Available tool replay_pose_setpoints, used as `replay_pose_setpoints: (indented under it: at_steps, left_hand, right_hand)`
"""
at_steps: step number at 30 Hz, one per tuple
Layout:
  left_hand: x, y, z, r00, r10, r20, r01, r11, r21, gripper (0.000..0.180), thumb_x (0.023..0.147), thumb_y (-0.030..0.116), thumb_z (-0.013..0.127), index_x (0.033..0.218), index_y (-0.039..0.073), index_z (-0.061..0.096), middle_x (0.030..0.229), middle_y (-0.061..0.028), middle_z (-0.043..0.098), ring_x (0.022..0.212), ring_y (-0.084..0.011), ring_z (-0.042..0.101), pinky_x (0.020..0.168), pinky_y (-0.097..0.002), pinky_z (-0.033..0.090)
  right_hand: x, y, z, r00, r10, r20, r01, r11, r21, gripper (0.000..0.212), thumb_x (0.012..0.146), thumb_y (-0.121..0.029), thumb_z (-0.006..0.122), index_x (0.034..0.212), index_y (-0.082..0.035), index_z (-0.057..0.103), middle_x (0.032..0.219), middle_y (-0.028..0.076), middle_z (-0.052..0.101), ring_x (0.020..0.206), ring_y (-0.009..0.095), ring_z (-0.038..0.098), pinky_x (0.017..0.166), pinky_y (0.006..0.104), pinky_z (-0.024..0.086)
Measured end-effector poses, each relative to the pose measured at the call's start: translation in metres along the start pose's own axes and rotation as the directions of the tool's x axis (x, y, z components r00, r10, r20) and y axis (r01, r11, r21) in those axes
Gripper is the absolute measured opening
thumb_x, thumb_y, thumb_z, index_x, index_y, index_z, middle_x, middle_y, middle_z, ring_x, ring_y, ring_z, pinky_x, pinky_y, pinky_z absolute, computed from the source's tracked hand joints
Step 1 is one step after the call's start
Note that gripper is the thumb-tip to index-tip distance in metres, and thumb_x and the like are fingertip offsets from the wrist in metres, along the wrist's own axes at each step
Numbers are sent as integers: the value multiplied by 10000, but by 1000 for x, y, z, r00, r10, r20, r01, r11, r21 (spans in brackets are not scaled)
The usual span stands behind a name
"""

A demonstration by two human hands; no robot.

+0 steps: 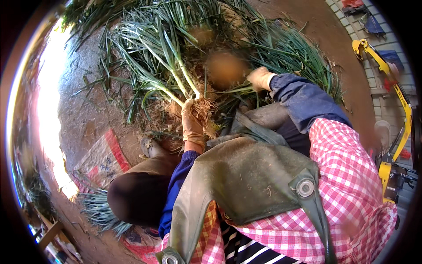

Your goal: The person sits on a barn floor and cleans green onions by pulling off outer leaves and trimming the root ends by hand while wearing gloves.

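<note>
My left hand (192, 122), in a tan glove, is closed around the root end of a few leeks (179, 81). Their pale stems fan up and away to the left into long green leaves, and bushy brown roots (203, 108) stick out beside the fingers. Further right, my right hand (261, 79), also gloved, is closed at the edge of the leek heap. A pale green stalk (239, 90) runs up to its fingers, which are partly hidden. Beyond both hands spreads a large heap of loose leeks (290, 50).
A green waterproof apron (259, 176) covers my lap. On the left lie a red-and-white sack (103, 158) and a bundle of leeks (103, 211) by my knee. A yellow toy-like digger arm (402, 97) stands at the right on pale tiles. Brown blurred spots obscure part of the heap.
</note>
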State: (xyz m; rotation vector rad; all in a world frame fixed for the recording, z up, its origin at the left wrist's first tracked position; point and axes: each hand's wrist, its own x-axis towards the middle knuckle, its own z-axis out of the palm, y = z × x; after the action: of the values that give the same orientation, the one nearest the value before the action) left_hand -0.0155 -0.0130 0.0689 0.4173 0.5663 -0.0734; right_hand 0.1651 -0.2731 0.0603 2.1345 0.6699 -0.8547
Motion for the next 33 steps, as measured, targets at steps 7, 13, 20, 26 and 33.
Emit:
replay_pose_setpoints:
  at_steps: [7,13,20,26,33]
  left_hand:
    - [9,2,-33,987,125,99,-147,955,259,166,853,140,606,983,36,613,788,-40,634,637,-117,604,543,-239,510]
    - [13,-9,-21,977,203,-66,-159,900,406,84,820,78,626,853,4,605,655,-11,570,506,-91,509,439,-223,407]
    - [18,-7,-31,959,260,-115,-218,933,284,75,814,64,643,801,14,589,636,-22,574,507,-115,527,449,-232,416]
    - [15,-5,-16,939,342,-43,-286,843,457,150,778,102,715,895,24,666,723,14,607,575,-73,502,488,-228,398]
    - [-1,12,-12,986,112,126,-135,972,190,254,830,152,651,1045,20,625,877,-21,650,720,-94,597,579,-226,484]
  right_hand:
    - [-39,-110,-168,852,-33,-523,514,253,820,498,832,-511,556,854,-20,639,734,118,617,612,213,567,578,355,451]
    - [-1,-135,-178,901,-28,-432,356,616,703,429,841,-480,533,872,-75,672,750,127,644,690,271,623,635,394,468]
    - [-35,-140,-152,667,-496,-555,444,-334,832,154,869,-187,577,807,-60,637,684,12,611,527,140,546,468,284,443]
    - [-97,-124,-108,584,-787,-200,415,77,907,256,848,-311,611,748,-77,639,640,1,613,528,91,540,497,241,435]
    - [9,-126,-97,853,-244,-461,285,-523,803,340,869,-215,574,1185,-93,554,1138,82,580,976,200,567,839,290,472]
